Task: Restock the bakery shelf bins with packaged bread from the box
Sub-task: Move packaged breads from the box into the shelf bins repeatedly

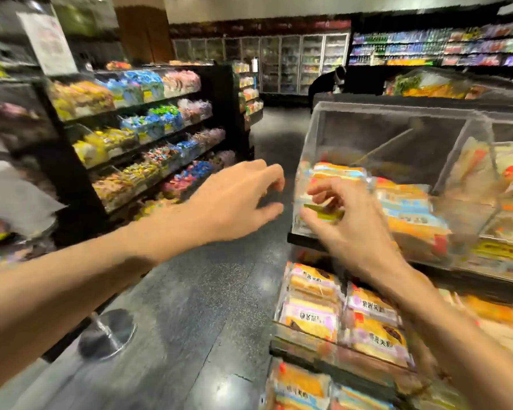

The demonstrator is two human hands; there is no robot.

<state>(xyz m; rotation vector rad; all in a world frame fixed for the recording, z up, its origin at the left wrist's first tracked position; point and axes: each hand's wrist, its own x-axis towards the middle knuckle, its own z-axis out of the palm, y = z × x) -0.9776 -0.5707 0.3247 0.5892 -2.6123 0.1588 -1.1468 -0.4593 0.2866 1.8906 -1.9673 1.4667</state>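
Dark speckled shop floor runs under both my arms, with glass-door fridges far ahead and a person in dark clothes bent over in front of them. Everything is smeared with motion blur.

My left grip is out ahead of me over the aisle, fingers loosely curled, thumb apart, holding nothing. Off to its left, across the aisle, stand 4 tiers of candy shelves in yellow, blue and pink. Below that forearm a round metal base sits on the floor.

My right grip is just to the right of the left one, apart from it, up against the near front corner of the clear bin. Thumb and fingers are pinching a small green-yellow strip there; I cannot tell what the strip is, or whether it is fixed to the bin.

Just beyond and to the right of this grip, inside the bin, lies the packaged bread, orange and pale blue wrappers stacked flat. Further right stands a neighbouring bin with more packs.

Below my right wrist, on the lower shelf, purple-and-yellow bread packs lie side by side, and another row shows beneath them.
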